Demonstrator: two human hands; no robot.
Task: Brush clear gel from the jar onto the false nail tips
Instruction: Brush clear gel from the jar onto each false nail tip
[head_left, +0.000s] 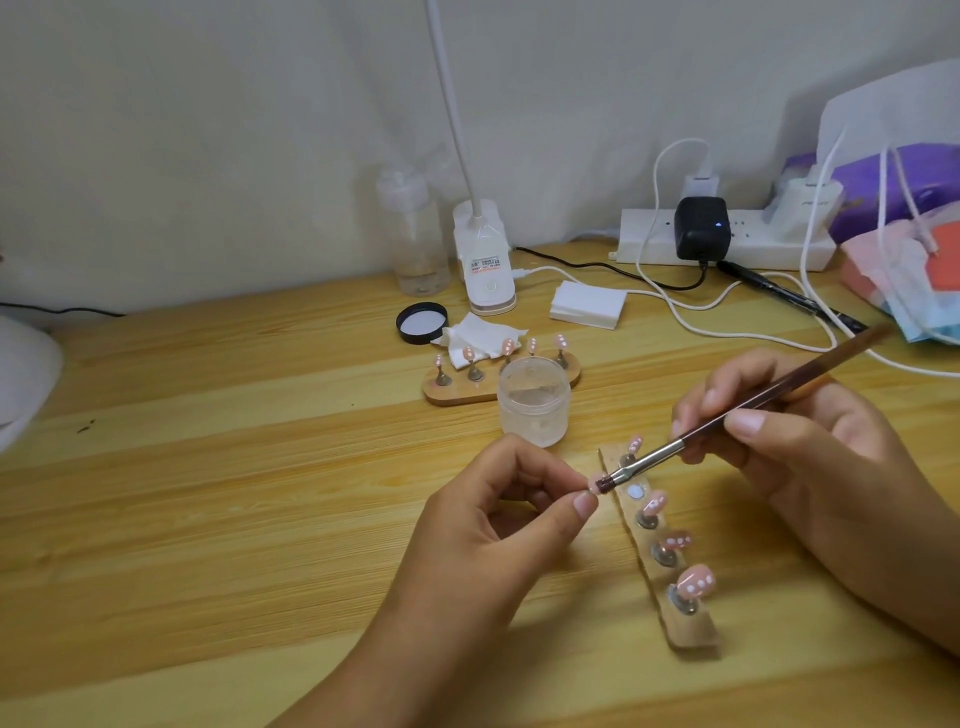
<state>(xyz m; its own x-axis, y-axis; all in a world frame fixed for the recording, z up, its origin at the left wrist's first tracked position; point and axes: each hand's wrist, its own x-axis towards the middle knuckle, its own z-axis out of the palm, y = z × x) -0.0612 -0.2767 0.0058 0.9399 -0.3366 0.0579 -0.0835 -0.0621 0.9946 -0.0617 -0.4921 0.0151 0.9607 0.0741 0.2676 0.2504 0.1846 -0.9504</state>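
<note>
My left hand (511, 512) pinches a small pink false nail tip (594, 480) between thumb and fingers. My right hand (810, 447) grips a brown-handled brush (727, 423); its dark bristles touch that nail tip. Just behind stands the open frosted jar of clear gel (535, 400). A wooden holder strip (660, 556) lies under the brush, carrying several pink dotted nail tips on stands and one bare magnet spot. A second wooden holder (457, 392) with several more nail tips sits behind the jar.
The jar's black lid (422, 322) and crumpled wipes (480, 338) lie on the wooden table (208, 467). Behind are a clear pump bottle (415, 244), a white lamp base (483, 260), a pad stack (587, 304), a power strip with cables (727, 239), and face masks at right.
</note>
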